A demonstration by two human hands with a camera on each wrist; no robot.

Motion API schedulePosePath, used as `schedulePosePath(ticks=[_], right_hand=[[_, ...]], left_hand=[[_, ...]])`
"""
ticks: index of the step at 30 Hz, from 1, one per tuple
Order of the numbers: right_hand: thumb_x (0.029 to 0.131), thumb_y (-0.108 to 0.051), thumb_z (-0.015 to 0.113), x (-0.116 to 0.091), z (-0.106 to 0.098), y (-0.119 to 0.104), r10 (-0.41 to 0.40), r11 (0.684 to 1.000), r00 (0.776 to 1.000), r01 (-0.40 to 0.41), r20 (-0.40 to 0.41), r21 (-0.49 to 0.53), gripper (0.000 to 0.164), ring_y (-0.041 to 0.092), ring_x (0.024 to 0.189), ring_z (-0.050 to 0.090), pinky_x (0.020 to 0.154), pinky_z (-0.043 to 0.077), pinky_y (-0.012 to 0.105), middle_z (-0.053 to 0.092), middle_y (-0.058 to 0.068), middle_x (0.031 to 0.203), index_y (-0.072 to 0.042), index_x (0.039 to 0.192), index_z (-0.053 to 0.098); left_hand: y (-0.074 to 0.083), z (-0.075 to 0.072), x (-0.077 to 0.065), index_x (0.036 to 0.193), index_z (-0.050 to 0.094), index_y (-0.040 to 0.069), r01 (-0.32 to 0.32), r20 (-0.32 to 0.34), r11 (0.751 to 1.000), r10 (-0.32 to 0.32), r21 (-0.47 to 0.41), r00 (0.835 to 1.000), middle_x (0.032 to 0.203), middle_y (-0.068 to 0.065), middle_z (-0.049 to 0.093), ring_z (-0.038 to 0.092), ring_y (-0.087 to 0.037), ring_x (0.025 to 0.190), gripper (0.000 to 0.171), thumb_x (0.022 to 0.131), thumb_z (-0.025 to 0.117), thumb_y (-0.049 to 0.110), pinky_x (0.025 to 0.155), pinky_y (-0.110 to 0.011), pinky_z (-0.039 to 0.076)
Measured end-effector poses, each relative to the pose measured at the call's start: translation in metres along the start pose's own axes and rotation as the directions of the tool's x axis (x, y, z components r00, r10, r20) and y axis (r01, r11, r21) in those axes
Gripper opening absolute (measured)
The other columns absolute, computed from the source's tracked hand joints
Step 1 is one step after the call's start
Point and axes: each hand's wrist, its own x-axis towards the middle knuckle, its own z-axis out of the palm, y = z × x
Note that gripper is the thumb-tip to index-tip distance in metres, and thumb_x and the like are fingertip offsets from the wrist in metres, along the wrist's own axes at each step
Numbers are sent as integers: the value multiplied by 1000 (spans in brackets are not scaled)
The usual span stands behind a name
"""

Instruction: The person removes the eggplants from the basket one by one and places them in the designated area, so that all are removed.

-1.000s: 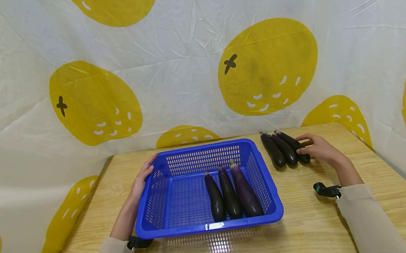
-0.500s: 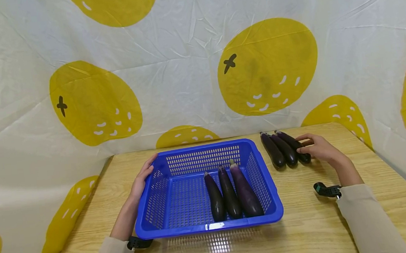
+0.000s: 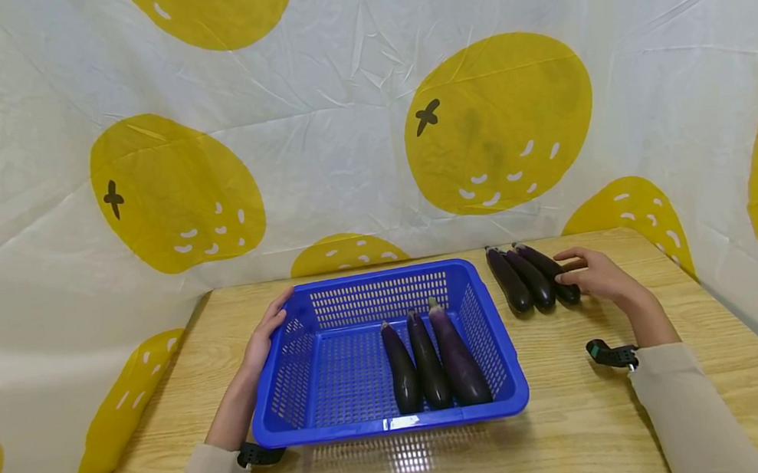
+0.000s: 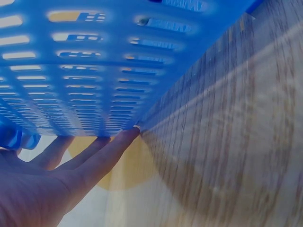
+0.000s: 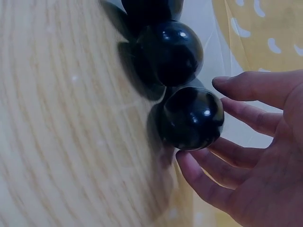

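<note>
In the head view, a blue plastic basket (image 3: 344, 430) holds three eggplants (image 3: 462, 363) lying side by side in its right part. My left hand (image 3: 264, 341) rests on the basket's left side near the far corner; the left wrist view shows straight fingers (image 4: 109, 156) against the slotted wall. Three more eggplants (image 3: 509, 284) lie on the table right of the basket. My right hand (image 3: 598, 275) is around the rightmost one (image 5: 191, 118), fingers loosely bent. In the right wrist view, its thumb tip stands slightly off the skin, while the other fingers are close beside it.
The wooden table (image 3: 566, 433) reaches back to a white curtain (image 3: 337, 171) printed with yellow fruit. Each wrist wears a black camera mount (image 3: 612, 354). Bare wood lies in front of and right of the basket.
The rightmost eggplant and my right hand have shifted very slightly to the right. My left hand and the basket stay where they were.
</note>
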Motion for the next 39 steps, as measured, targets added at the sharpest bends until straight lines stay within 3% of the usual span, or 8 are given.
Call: schedulePosePath(ticks=[8, 20, 36, 39], right_hand=[[108, -20, 53, -4, -6, -10, -36, 999, 999, 36, -22, -3, 58, 56, 132, 48, 102, 50, 59, 37, 44, 150, 10, 153, 33], [108, -24, 53, -11, -13, -44, -107, 994, 992, 105, -68, -35, 58, 57, 138, 41, 108, 39, 69, 40, 38, 152, 6, 155, 35], [106, -27, 57, -27, -12, -97, -209, 978, 970, 205, -127, -47, 54, 51, 135, 48, 106, 44, 65, 47, 30, 149, -2, 152, 43], [106, -26, 58, -31, -11, -106, -228, 973, 965, 222, -133, -57, 54, 49, 135, 49, 102, 51, 43, 49, 28, 148, -3, 152, 44]], left_hand=[[0, 0, 0, 167, 11, 15, 1, -2, 1000, -1, -7, 1000, 175, -9, 8, 12, -27, 157, 56, 113, 23, 21, 108, -16, 34], [1, 1, 0, 167, 11, 14, 0, -6, 1000, 0, -2, 1000, 175, -8, 8, 9, -29, 159, 56, 113, 22, 21, 108, -17, 33], [1, 0, 0, 167, 12, 16, 7, -5, 1000, -7, 12, 1000, 175, -6, 8, 8, -28, 160, 56, 113, 23, 23, 110, -18, 29], [1, 0, 0, 167, 12, 16, 4, -6, 1000, -4, 12, 1000, 175, -6, 7, 7, -28, 160, 56, 113, 23, 22, 110, -17, 29]])
